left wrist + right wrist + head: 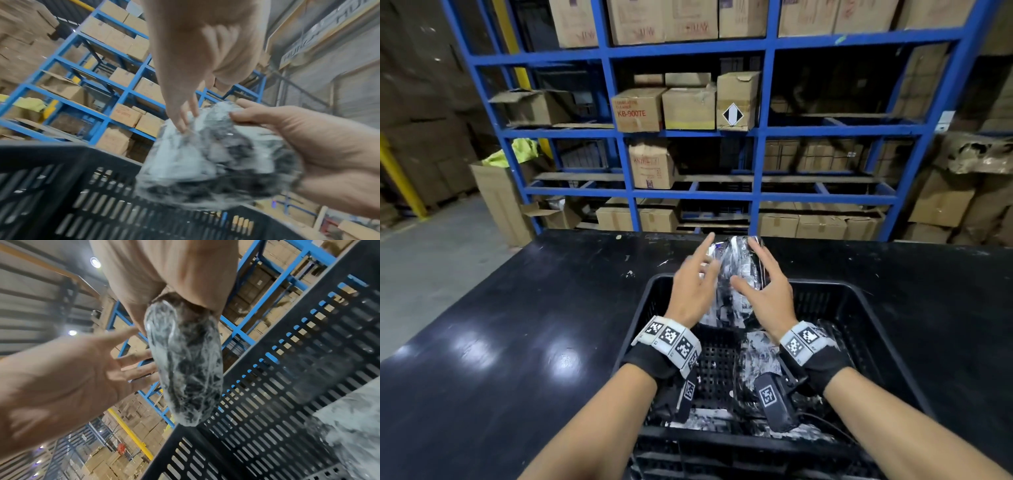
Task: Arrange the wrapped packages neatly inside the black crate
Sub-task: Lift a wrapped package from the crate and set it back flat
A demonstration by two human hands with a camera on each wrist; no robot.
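A package (736, 274) wrapped in clear film over dark contents is held upright above the far wall of the black slotted crate (859, 308). My right hand (767, 291) grips its right side, thumb in front and fingers behind. My left hand (695, 284) has its fingers spread and straight, the tips touching the package's left side. The left wrist view shows the package (205, 154), the left fingertips (183, 123) on its top and the right hand (318, 138) curled round it. In the right wrist view the package (185, 361) hangs over the crate wall (287, 386). Other wrapped packages (760, 349) lie inside the crate.
The crate stands on a black table (517, 325). Behind the table is a blue shelf rack (763, 130) loaded with cardboard boxes. An open carton (500, 202) stands on the floor at the left. Another wrapped package (353, 418) lies in the crate near my right wrist.
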